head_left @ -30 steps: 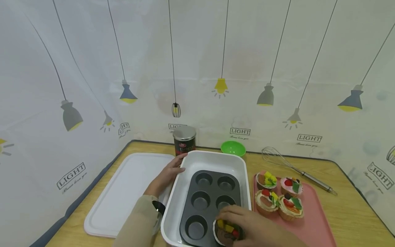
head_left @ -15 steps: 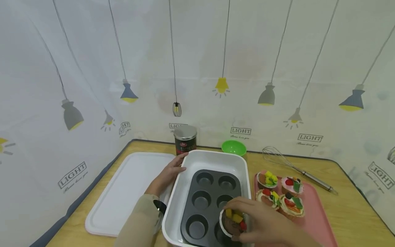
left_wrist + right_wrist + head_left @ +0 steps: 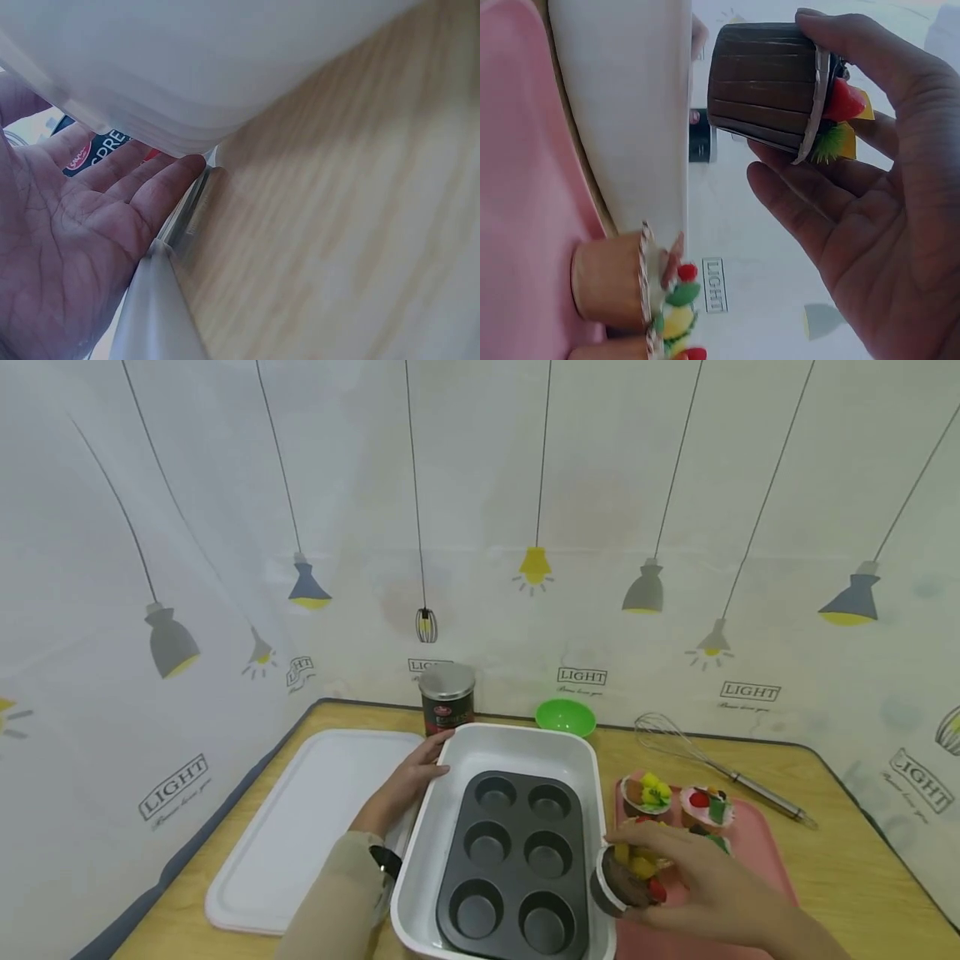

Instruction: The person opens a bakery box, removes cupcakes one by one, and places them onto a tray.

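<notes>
My right hand pinches a chocolate cupcake in a brown pleated cup by its edge, tilted on its side. Red, yellow and green toppings show on it. The hand hovers above the pink tray, at the right wall of the white pan. In that pan lies a dark muffin tin, its several cups bare. My left hand rests at the pan's left side, fingers straight along the outer wall, thumb at the rim. Several decorated cupcakes stand on the pink tray, partly hidden by my right hand.
A white lid-like tray lies on the left of the table. Behind the pan stand a dark can with a metal lid and a green bowl. A wire whisk lies at the back right.
My right hand has lifted the chocolate cupcake out of the muffin tin's near right cup and carried it right, over the pan's edge. My left hand has stayed in place.
</notes>
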